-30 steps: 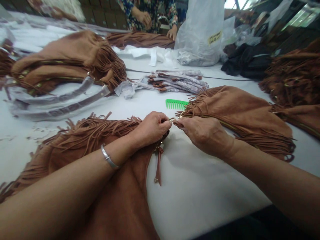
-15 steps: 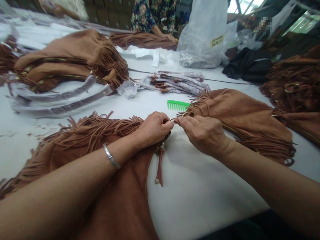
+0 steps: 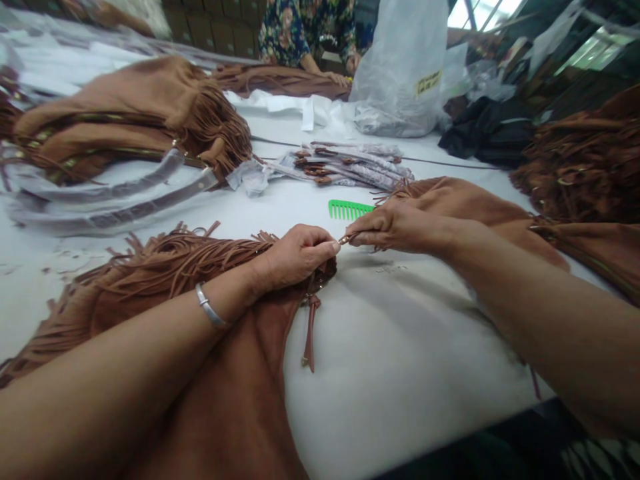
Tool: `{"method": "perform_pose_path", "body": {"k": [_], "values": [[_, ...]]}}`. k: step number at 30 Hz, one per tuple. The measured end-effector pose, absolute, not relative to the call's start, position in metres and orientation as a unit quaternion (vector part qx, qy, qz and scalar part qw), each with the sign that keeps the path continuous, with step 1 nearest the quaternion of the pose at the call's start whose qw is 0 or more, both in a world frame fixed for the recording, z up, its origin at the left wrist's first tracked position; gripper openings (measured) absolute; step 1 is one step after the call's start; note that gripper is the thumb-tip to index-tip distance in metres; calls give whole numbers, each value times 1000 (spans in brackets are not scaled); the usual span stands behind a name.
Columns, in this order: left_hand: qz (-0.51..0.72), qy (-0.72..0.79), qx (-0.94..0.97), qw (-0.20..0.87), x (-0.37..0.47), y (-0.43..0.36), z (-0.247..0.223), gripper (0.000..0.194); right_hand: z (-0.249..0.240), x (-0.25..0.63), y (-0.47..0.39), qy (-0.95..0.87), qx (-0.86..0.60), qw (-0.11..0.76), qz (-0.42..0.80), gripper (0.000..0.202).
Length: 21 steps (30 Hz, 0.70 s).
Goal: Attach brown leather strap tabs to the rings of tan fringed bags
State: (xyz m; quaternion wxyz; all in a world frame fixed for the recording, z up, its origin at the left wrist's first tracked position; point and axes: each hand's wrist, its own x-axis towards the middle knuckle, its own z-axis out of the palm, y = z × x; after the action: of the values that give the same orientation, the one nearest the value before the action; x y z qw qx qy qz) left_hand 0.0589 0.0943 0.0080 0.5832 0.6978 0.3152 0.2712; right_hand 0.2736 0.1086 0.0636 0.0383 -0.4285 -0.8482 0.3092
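A brown suede fringed bag (image 3: 250, 380) lies in front of me, its fringe spread to the left. My left hand (image 3: 295, 257), with a silver bangle at the wrist, is closed at the bag's upper right corner. Thumb and fingertips there pinch the near end of a small gold-coloured metal clasp (image 3: 345, 239). From the other side my right hand (image 3: 407, 223) is closed on the clasp's far end; its fingers hide what is attached to it. Below the corner hangs a leather zipper pull (image 3: 310, 337). A green comb (image 3: 347, 209) lies just behind my right hand.
Another fringed bag (image 3: 480, 207) lies behind my right forearm. A bag with plastic-wrapped handles (image 3: 125, 93) sits at the back left. Wrapped straps (image 3: 355, 163) lie mid-table. Behind are a clear plastic sack (image 3: 400, 67), black cloth (image 3: 485, 133) and a person in a floral top (image 3: 285, 30).
My right hand has turned over, back of the hand upward, and its forearm has swung further across the bag behind. The gold clasp now shows between my hands. My left hand keeps its pinch.
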Motion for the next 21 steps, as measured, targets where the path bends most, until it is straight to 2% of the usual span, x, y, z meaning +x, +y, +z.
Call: {"method": "perform_pose_path", "body": {"k": [5, 8, 11, 14, 16, 19, 21], "values": [[234, 271, 596, 719, 57, 97, 9, 31, 47, 273, 99, -624, -481, 40, 615, 40], [279, 308, 540, 732, 57, 96, 13, 33, 51, 274, 103, -580, -465, 23, 669, 39], [325, 348, 578, 662, 56, 98, 20, 37, 61, 270, 113, -572, -464, -20, 676, 36], [264, 325, 711, 564, 55, 101, 24, 35, 71, 261, 118, -628, -475, -17, 617, 32], [227, 333, 774, 488, 55, 102, 23, 29, 77, 260, 115, -708, -486, 16, 512, 28], [226, 377, 813, 382, 56, 100, 19, 26, 88, 280, 95, -779, -510, 125, 344, 28], [213, 397, 822, 350, 56, 98, 16, 28, 92, 309, 68, -774, -539, 192, 271, 32]]}}
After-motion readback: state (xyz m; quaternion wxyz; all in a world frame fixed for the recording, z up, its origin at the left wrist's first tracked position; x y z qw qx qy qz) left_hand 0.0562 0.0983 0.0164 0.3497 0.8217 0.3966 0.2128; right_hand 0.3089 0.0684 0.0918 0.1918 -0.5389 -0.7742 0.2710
